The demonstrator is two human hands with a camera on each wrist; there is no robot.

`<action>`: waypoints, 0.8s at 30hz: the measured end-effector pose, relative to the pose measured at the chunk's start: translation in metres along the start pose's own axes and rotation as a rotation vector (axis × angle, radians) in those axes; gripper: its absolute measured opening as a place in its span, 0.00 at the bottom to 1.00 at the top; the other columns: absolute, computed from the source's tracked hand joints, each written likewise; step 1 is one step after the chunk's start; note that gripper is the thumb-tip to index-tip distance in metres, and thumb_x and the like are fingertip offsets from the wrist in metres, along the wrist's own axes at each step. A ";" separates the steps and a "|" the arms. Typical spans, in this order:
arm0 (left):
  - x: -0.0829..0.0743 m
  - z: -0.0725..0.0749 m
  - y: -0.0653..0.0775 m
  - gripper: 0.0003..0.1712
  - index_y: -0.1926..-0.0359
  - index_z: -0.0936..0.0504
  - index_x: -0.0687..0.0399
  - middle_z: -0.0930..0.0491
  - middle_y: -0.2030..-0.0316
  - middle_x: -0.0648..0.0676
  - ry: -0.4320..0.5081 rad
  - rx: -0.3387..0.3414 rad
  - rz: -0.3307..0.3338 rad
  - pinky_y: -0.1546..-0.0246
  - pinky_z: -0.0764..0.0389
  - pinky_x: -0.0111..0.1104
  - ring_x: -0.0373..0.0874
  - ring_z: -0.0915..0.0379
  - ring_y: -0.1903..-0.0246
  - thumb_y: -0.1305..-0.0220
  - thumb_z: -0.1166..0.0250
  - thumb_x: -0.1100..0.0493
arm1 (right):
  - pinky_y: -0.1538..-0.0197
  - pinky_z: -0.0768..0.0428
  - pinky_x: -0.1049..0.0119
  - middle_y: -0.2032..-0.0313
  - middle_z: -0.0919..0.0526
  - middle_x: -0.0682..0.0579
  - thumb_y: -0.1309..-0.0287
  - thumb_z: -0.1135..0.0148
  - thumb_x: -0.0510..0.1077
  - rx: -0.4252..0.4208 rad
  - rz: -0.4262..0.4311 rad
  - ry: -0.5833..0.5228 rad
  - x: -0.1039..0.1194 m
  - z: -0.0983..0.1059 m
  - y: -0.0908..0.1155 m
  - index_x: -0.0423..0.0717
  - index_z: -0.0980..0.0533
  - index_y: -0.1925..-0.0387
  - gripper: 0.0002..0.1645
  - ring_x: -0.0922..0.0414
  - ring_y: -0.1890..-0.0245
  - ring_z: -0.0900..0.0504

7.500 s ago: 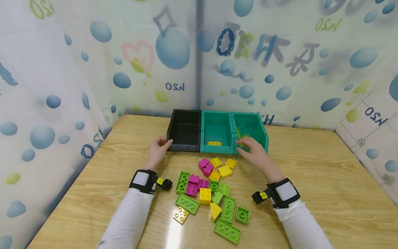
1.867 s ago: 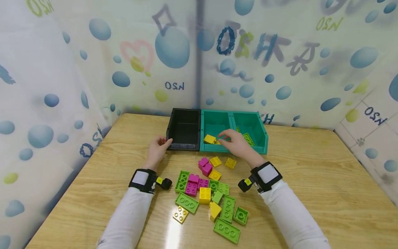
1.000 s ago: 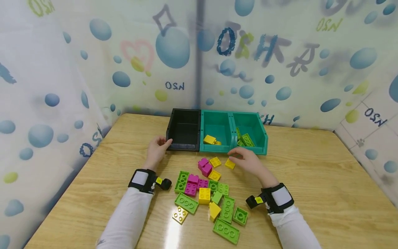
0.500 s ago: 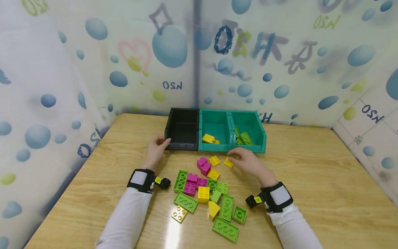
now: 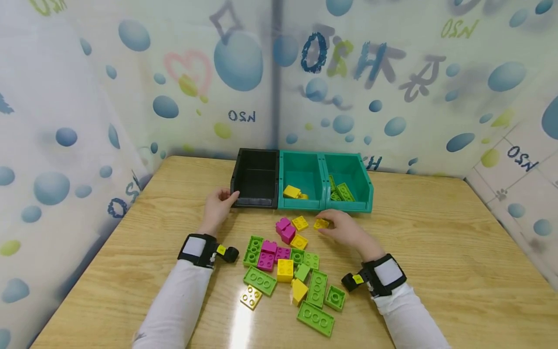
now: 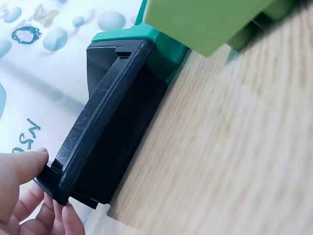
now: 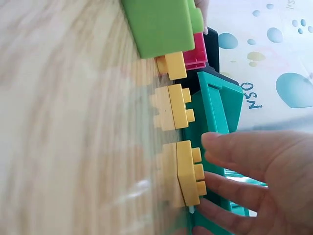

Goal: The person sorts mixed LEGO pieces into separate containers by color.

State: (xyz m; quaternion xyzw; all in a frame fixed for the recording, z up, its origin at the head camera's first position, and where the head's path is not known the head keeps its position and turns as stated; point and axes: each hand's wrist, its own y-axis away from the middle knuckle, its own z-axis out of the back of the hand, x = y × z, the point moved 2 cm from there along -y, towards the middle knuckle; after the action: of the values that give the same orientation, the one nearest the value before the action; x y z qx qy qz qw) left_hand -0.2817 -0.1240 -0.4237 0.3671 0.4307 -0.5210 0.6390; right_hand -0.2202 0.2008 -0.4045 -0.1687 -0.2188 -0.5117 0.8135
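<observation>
My left hand (image 5: 218, 209) grips the near left corner of the black bin (image 5: 257, 201). In the left wrist view its thumb (image 6: 34, 164) lies over the rim and the fingers curl beneath. My right hand (image 5: 346, 229) is at a flat yellow toy brick (image 5: 321, 224) on the table, with thumb and forefinger on either side of it. The right wrist view shows that studded brick (image 7: 187, 174) resting on the tabletop, the thumb (image 7: 230, 149) and fingers spread close by its studs. Whether they touch it, I cannot tell.
Beside the black bin stand a teal bin (image 5: 302, 205) with yellow bricks inside and another teal bin (image 5: 350, 208) with green ones. Magenta bricks (image 5: 266, 261), green bricks (image 5: 316, 317) and yellow bricks (image 5: 285, 270) lie scattered between the forearms. A patterned curtain (image 5: 348, 97) hangs behind.
The right hand moved from the right teal bin to the middle one, then down to the yellow brick, which has turned slightly. More yellow bricks are in the middle bin. The left hand stayed put.
</observation>
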 end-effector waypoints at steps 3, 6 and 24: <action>-0.001 -0.001 -0.001 0.18 0.57 0.27 0.61 0.31 0.63 0.54 -0.002 -0.003 -0.002 0.66 0.35 0.32 0.46 0.37 0.62 0.35 0.39 0.50 | 0.46 0.26 0.50 0.51 0.21 0.42 0.43 0.37 0.39 0.009 -0.022 -0.004 -0.003 -0.002 -0.001 0.38 0.23 0.50 0.18 0.48 0.51 0.24; -0.001 -0.001 -0.001 0.17 0.58 0.27 0.61 0.32 0.64 0.54 0.004 -0.002 -0.004 0.66 0.35 0.32 0.46 0.37 0.63 0.35 0.39 0.50 | 0.48 0.26 0.52 0.53 0.20 0.43 0.44 0.35 0.39 0.007 -0.037 0.002 -0.005 -0.004 -0.002 0.39 0.22 0.53 0.17 0.50 0.55 0.25; -0.003 0.000 0.002 0.18 0.58 0.27 0.61 0.33 0.64 0.54 0.008 0.010 0.014 0.66 0.36 0.33 0.46 0.38 0.62 0.35 0.40 0.50 | 0.60 0.29 0.62 0.65 0.23 0.50 0.47 0.32 0.39 -0.071 -0.062 0.014 -0.008 -0.010 -0.004 0.45 0.23 0.66 0.07 0.55 0.66 0.29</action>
State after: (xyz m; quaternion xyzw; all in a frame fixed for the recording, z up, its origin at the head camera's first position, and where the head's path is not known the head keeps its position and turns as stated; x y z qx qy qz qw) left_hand -0.2800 -0.1230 -0.4212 0.3753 0.4283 -0.5172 0.6389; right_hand -0.2247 0.2001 -0.4171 -0.1869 -0.1999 -0.5453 0.7923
